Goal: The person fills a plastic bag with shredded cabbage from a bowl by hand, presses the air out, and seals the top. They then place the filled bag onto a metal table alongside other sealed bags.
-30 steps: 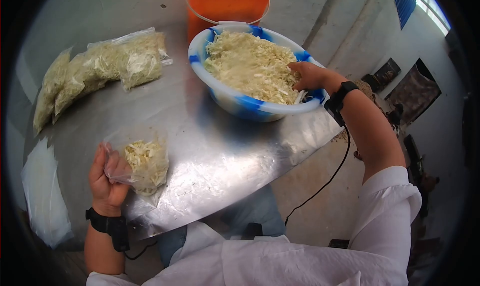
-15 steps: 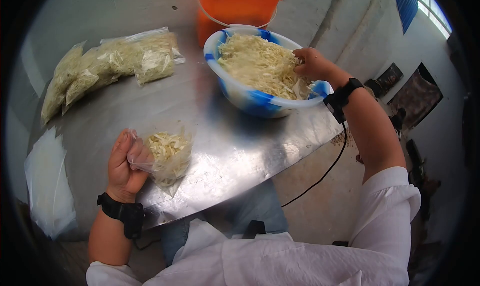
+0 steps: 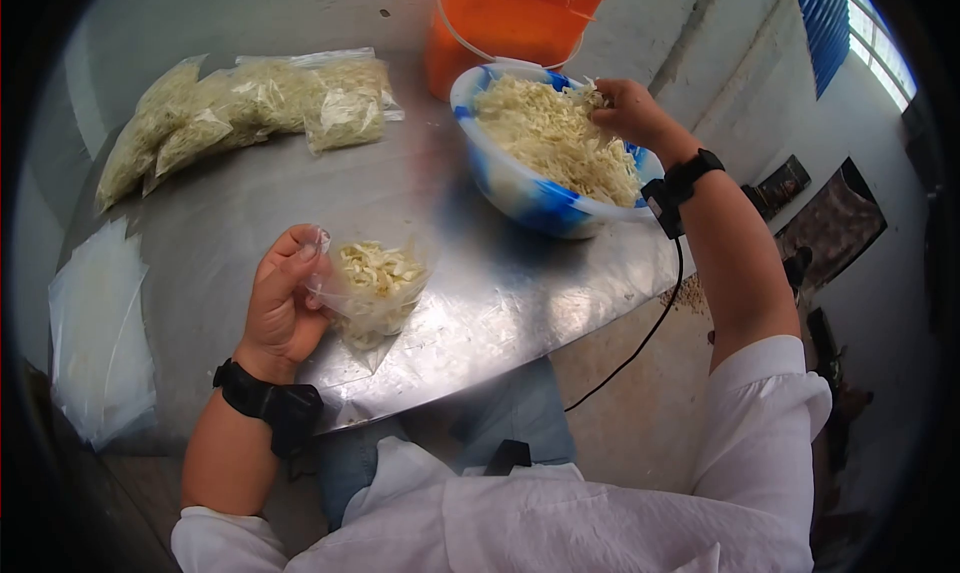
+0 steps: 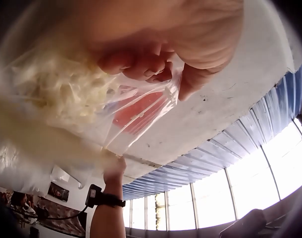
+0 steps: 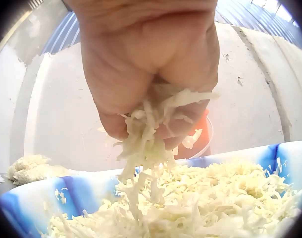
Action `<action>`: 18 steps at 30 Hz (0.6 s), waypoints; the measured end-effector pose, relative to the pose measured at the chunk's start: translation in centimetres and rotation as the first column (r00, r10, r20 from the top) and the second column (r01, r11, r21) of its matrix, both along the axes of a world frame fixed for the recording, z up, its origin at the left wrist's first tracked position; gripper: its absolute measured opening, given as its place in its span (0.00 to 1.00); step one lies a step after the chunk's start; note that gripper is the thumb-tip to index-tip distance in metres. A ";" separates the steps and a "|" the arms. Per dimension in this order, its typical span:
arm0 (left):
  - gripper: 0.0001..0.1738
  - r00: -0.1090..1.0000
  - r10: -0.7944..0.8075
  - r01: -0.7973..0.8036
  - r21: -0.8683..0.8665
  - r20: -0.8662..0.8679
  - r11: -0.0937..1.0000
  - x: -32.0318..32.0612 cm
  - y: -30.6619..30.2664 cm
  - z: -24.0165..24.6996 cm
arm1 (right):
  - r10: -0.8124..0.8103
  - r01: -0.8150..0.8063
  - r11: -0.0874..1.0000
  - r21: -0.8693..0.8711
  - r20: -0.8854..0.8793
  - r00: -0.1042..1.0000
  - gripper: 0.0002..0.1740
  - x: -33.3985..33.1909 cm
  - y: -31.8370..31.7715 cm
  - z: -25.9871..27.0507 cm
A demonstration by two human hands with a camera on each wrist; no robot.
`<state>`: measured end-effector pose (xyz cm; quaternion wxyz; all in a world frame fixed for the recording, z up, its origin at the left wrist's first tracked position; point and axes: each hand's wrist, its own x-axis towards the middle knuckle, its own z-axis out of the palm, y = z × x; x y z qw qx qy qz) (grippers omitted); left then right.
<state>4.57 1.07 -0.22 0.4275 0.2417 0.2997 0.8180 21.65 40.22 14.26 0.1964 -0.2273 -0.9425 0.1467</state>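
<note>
In the head view the left hand (image 3: 290,298) pinches the edge of a clear plastic bag (image 3: 385,308) partly filled with pale shredded cabbage (image 3: 378,268). The left wrist view shows its thumb and fingers (image 4: 141,67) gripping the stretched plastic. The right hand (image 3: 645,123) is over the right part of a blue and white basin (image 3: 530,195) heaped with shreds (image 3: 550,133). In the right wrist view this hand (image 5: 151,74) grips a clump of shreds (image 5: 146,134), strands hanging down toward the heap (image 5: 215,198).
Several filled clear bags (image 3: 250,103) lie at the table's back left. A stack of flat empty bags (image 3: 100,333) is at its left edge. Behind the basin stands an orange bucket (image 3: 510,18). A black cable (image 3: 640,348) hangs from the right wrist's camera.
The right hand has risen from the heap with shreds in its fingers. The left hand and its bag have moved up and to the right in the head view, which has itself shifted.
</note>
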 end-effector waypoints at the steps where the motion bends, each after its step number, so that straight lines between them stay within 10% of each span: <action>1: 0.12 1.000 0.001 -0.001 0.002 0.001 1.000 0.0 0.0 0.1 | -0.011 0.002 0.989 0.145 0.064 0.998 0.17 0.1 0.3 -0.2; 9: 0.10 0.999 0.037 -0.037 -0.019 -0.001 0.999 0.1 0.1 0.0 | -0.193 0.095 0.977 0.190 0.602 0.775 0.28 0.9 -1.4 -2.3; 18: 0.08 0.999 0.047 -0.047 -0.011 0.013 0.999 0.3 0.3 0.1 | -0.128 0.058 0.990 0.129 0.644 0.754 0.40 1.2 -4.9 -1.3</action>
